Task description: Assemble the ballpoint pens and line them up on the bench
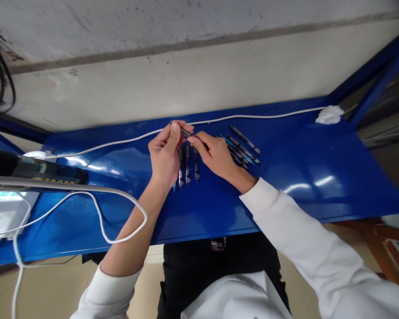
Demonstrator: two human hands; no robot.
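Between the fingers of my left hand point(165, 153) is a pen point(186, 132), its dark grip showing and the rest of it largely hidden. My right hand point(216, 153) is closed in a pinch at the pen's near end; the fingers cover just what they grip there. Below the hands, several pens point(187, 165) with black grips and clear barrels lie side by side, pointing toward me. Beside my right hand is a loose bunch of pens point(242, 150), some with blue parts, lying at a slant.
Everything lies on a blue metal table point(206, 208) against a wall. A white cable point(252, 116) runs along the back, past a crumpled white wad point(330, 114). At left, another white cable point(119, 240) loops over my left forearm, near a black cylindrical object point(49, 170).
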